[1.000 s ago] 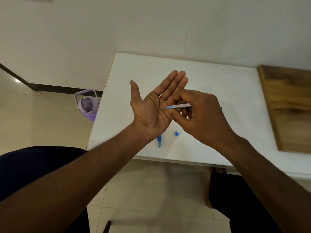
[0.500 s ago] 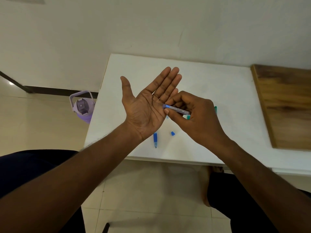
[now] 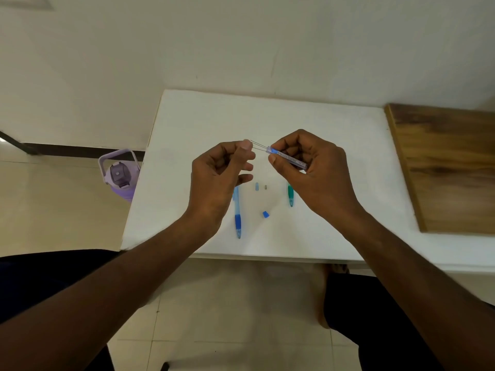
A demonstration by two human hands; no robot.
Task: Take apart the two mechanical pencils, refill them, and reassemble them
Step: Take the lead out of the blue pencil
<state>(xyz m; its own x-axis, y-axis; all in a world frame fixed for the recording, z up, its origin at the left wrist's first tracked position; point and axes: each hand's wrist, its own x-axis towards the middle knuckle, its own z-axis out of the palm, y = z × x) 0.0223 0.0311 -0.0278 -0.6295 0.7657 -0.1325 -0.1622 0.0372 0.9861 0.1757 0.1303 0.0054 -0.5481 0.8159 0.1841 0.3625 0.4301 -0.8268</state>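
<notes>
- A purple bottle (image 3: 119,174) stands on the floor, just beside the tabletop's (image 3: 187,124) left edge; what is in it cannot be told.
- The left hand (image 3: 219,174) pinches the free ends of two thin leads (image 3: 259,146) between thumb and forefinger, the other fingers loosely curled.
- Those leads look very light, stiff and brittle; they are best held near the ends with little pressure and drawn straight, never bent.
- The blue pencil (image 3: 236,210) lies on the tabletop below the left hand, its small parts (image 3: 257,186) and a blue cap (image 3: 265,214) apart beside it.
- The right hand (image 3: 310,170) grips the clear lead case (image 3: 288,157) along its sides, open end toward the left hand; the leads stick out of that mouth. More inside cannot be told.
- The green pencil (image 3: 290,195) lies partly hidden under the right hand.
- A wooden board (image 3: 450,167) rests at the far right.
</notes>
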